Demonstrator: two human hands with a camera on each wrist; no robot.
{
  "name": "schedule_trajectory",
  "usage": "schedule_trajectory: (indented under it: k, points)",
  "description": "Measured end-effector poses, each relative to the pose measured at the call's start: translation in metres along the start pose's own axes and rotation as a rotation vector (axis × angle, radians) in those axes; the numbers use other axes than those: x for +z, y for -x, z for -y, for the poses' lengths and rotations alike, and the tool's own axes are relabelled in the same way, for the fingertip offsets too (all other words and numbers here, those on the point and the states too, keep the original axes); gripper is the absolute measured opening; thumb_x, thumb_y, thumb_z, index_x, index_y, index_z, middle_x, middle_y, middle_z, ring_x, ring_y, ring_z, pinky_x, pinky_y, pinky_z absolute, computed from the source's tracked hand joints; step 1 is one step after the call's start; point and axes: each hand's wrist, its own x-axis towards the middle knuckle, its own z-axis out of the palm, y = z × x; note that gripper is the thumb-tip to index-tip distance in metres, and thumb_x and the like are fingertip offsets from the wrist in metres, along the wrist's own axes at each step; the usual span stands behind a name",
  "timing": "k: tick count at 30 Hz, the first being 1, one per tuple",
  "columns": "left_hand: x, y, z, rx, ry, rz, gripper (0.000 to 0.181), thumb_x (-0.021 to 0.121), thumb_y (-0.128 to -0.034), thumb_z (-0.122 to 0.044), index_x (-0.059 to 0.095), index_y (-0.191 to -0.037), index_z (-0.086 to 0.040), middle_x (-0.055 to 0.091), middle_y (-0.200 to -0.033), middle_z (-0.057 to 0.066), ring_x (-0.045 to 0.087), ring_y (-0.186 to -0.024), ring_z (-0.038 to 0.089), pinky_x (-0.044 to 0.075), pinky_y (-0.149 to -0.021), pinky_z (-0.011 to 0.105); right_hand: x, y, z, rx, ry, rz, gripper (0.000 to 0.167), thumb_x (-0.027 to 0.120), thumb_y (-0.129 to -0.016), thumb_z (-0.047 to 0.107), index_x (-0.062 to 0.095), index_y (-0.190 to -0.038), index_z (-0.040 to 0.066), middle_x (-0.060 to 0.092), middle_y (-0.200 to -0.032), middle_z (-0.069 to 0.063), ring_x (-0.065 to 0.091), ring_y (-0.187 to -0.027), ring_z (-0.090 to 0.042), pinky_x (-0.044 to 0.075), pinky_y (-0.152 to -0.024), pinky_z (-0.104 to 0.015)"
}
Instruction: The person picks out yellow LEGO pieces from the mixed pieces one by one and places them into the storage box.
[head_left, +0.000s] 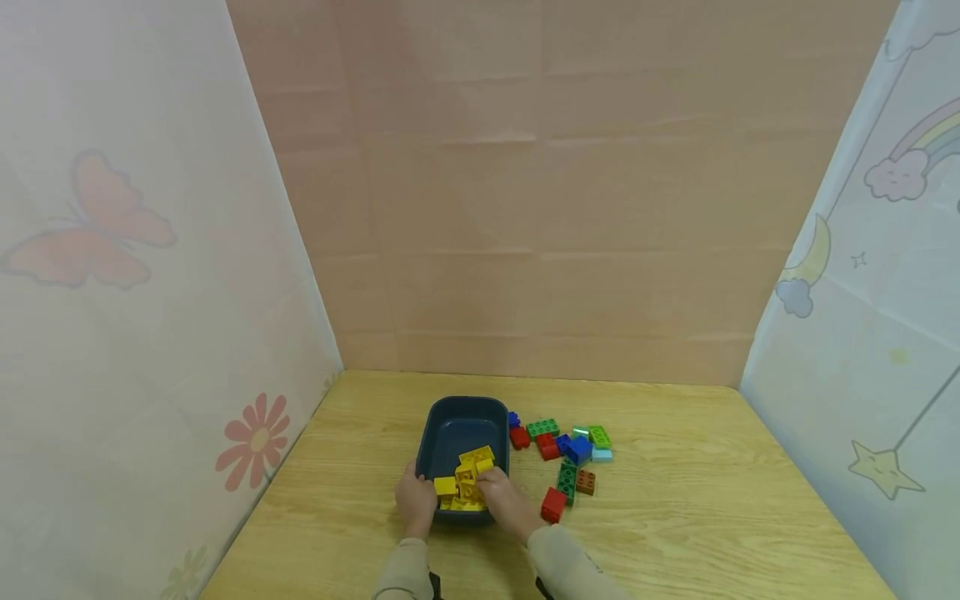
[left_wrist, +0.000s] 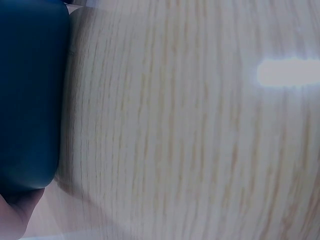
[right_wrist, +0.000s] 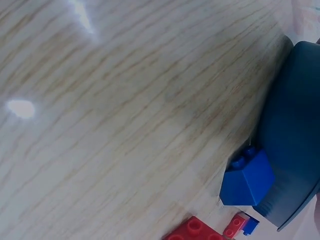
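Observation:
A dark blue rectangular tray (head_left: 464,410) sits on the table with several yellow toy bricks (head_left: 467,490) heaped in its near end. At its near left side, my left hand (head_left: 416,500) grips the rim. Part of that hand (left_wrist: 12,220) shows by the tray's corner (left_wrist: 30,100) in the left wrist view. My right hand (head_left: 512,505) reaches over the near right rim and pinches a yellow brick (head_left: 484,466) above the heap; its fingertips are partly hidden. The right wrist view shows the tray's outer wall (right_wrist: 295,120), but its fingers are out of sight.
Right of the tray lie loose bricks: a red brick (head_left: 553,505), a dark green brick (head_left: 567,483), a brown brick (head_left: 586,482), a blue brick (head_left: 579,451) and several others. A blue sloped brick (right_wrist: 247,177) stands close against the tray. Covered walls (head_left: 525,208) enclose the wooden table (head_left: 675,500).

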Motion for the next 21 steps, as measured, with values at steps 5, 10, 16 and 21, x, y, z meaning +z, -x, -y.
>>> schedule_trajectory:
  k: [5,10,16,21]
  points:
    - [0.002,0.001,-0.001,0.017,-0.002,-0.002,0.035,0.05,-0.0754,0.012,0.057,-0.109,0.009,0.059,-0.1,0.028,0.056,-0.092,0.041,0.047,-0.072,0.049,-0.001,0.002,-0.002,-0.014,-0.007,-0.01,0.02,0.06,-0.075,-0.01,0.066,-0.093,-0.004,0.058,-0.094,-0.01,0.052,-0.088,-0.019,0.046,-0.073,-0.018]
    - [0.001,0.001,-0.001,0.016,-0.007,0.003,0.036,0.05,-0.0753,0.011,0.055,-0.111,0.01,0.058,-0.102,0.029,0.056,-0.092,0.042,0.047,-0.072,0.049,0.002,0.005,-0.008,-0.063,-0.024,-0.139,0.02,0.063,-0.073,-0.011,0.065,-0.091,-0.005,0.056,-0.093,-0.013,0.052,-0.086,-0.022,0.048,-0.072,-0.024]
    - [0.0,-0.004,0.003,0.017,0.003,-0.003,0.033,0.048,-0.0756,0.01,0.057,-0.108,0.009,0.059,-0.101,0.027,0.056,-0.092,0.041,0.046,-0.073,0.05,-0.007,0.012,-0.01,0.087,-0.081,-0.132,0.017,0.061,-0.079,-0.005,0.064,-0.095,-0.003,0.056,-0.1,-0.014,0.056,-0.09,-0.023,0.049,-0.075,-0.029]
    - [-0.001,-0.012,0.004,0.041,-0.001,-0.028,0.03,0.049,-0.0811,0.003,0.053,-0.11,0.011,0.058,-0.102,0.029,0.055,-0.091,0.042,0.045,-0.075,0.051,-0.018,0.019,-0.014,0.175,-0.137,-0.14,0.018,0.059,-0.08,-0.005,0.063,-0.097,-0.003,0.059,-0.099,-0.012,0.057,-0.09,-0.024,0.049,-0.075,-0.033]
